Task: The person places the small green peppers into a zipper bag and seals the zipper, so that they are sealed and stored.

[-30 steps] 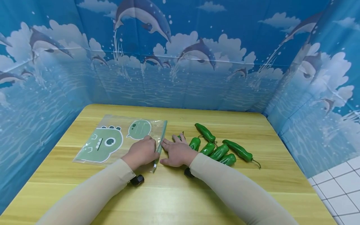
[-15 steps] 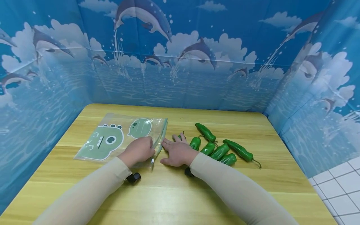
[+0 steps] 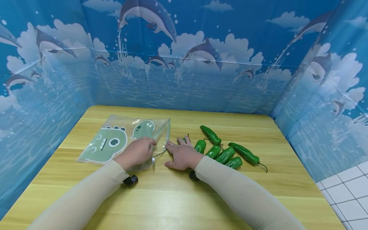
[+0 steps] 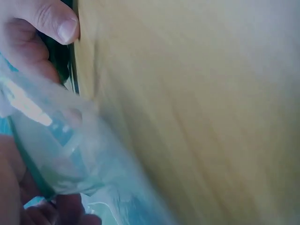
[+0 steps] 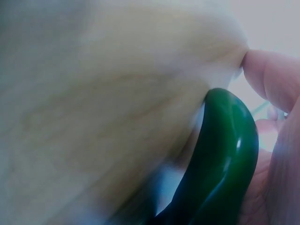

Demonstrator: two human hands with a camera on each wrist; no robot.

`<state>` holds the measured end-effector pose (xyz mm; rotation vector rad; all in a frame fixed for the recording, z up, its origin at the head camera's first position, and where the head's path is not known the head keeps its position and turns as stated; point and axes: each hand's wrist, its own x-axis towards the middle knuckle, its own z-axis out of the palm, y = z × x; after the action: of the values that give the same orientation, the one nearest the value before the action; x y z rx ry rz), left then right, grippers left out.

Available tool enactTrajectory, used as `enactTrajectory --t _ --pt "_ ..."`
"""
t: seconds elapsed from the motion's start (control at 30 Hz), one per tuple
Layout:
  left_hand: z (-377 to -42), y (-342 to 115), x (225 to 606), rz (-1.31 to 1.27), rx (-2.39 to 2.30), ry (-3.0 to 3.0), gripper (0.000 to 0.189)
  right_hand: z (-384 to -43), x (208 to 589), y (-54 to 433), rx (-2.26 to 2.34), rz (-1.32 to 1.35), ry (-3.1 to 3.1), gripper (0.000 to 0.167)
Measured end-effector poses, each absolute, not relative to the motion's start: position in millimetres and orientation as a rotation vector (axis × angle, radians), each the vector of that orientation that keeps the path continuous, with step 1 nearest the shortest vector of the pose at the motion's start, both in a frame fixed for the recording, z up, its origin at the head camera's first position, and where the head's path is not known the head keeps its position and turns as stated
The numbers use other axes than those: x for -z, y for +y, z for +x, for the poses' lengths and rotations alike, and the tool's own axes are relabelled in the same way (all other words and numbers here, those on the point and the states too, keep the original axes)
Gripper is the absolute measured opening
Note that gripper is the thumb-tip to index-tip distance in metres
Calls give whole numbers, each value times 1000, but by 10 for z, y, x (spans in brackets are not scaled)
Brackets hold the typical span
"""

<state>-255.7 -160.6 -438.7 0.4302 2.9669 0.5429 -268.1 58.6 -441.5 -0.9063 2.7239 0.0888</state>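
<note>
The pale wood-grain tabletop (image 3: 172, 204) runs beneath both hands, its planks lying crosswise. Beyond the grips hangs a blue curtain (image 3: 184, 89) printed with leaping dolphins; white tiles (image 3: 345, 188) show far to their right. The left grip (image 3: 135, 152) pinches the mouth edge of a clear zip bag (image 3: 112, 143) spread around and beyond it. The right grip (image 3: 181, 156) lies with fingers spread, beside green peppers (image 3: 225, 155) to its right; whether its fingertips touch the bag is hard to tell.
</note>
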Motion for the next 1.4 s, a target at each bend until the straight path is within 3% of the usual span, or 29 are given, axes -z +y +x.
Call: enactTrajectory --t 0.13,0.33,0.67,1.07,1.2,1.4 --pt "-2551 -1664 4382 418 -558 2998 45 -2679 4407 585 -83 -904 2724 85" --pt "-2558 -1779 4426 347 -591 2979 77 -2691 4424 585 -88 -901 2723 85" --pt "-2573 -1844 4467 319 -583 2891 109 -2700 4402 586 -55 -894 2726 81" --pt "-2529 -1694 4404 426 -434 2811 88 -2766 4441 537 166 -884 2861 53" --pt "-2526 -1649 4371 420 -404 2793 86 -2756 4459 505 144 -837 2903 52" --pt "-2504 -1622 4340 372 -418 2801 99 -2751 4446 492 167 -737 2896 64"
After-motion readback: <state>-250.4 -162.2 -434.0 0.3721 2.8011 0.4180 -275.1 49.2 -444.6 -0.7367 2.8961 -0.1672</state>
